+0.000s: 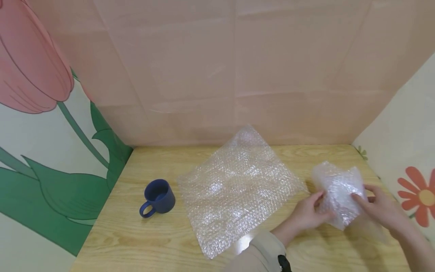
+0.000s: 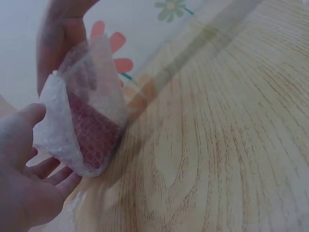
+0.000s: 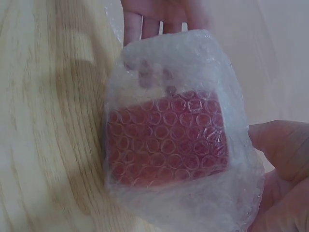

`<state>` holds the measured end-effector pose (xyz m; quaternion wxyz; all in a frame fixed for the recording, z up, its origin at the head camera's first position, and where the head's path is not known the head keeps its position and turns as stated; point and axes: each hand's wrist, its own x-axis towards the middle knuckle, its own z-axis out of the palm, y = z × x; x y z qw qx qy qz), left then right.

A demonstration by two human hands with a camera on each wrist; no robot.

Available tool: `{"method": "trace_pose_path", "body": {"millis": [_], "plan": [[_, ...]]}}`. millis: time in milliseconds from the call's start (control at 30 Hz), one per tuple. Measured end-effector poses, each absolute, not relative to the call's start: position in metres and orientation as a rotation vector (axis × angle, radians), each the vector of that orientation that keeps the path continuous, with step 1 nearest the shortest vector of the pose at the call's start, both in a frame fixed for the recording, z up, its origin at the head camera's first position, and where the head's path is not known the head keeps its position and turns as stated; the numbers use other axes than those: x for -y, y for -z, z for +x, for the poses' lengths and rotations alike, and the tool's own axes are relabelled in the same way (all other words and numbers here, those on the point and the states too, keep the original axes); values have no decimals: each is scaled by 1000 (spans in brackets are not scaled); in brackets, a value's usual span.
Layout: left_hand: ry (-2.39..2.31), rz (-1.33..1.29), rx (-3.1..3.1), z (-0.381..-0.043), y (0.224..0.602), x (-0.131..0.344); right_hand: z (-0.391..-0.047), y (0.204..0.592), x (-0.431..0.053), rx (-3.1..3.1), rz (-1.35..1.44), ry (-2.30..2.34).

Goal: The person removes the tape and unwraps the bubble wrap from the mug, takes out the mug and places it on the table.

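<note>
Toward the right side of the table is a bundle of bubble wrap (image 1: 341,192), folded around a red object (image 3: 166,140). In the right wrist view the red shows as a solid block of colour through the bubbles; its full shape is hidden by the wrap. My left hand (image 1: 307,215) holds the bundle's left side, thumb on the wrap and fingers under its edge in the left wrist view. From the right, my right hand (image 1: 384,207) grips the other side between thumb and fingers. A loose flap of wrap stands up near the right hand in the left wrist view.
A flat sheet of bubble wrap (image 1: 238,189) lies mid-table, its right corner close to the left hand. Left of it stands a dark blue mug (image 1: 159,196), handle toward the front left. A pink-beige backdrop (image 1: 234,75) rises behind the wooden table (image 1: 112,241).
</note>
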<state>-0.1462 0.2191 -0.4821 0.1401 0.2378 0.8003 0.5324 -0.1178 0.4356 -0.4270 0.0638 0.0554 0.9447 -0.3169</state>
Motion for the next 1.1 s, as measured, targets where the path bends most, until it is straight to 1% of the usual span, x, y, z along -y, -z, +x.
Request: {"method": "trace_pose_path", "body": {"millis": [533,767,1100], "plan": [[-1486,758,-2388,-143,482,-223,-109,431,-429,-2977,238,1017],[-1449,789,-2447,-141,473,-223,-105,423,-430,-3003,315,964],[-1552,698,-2405,-148,458,-214,-112,407,-418,-3043,285,918]]}}
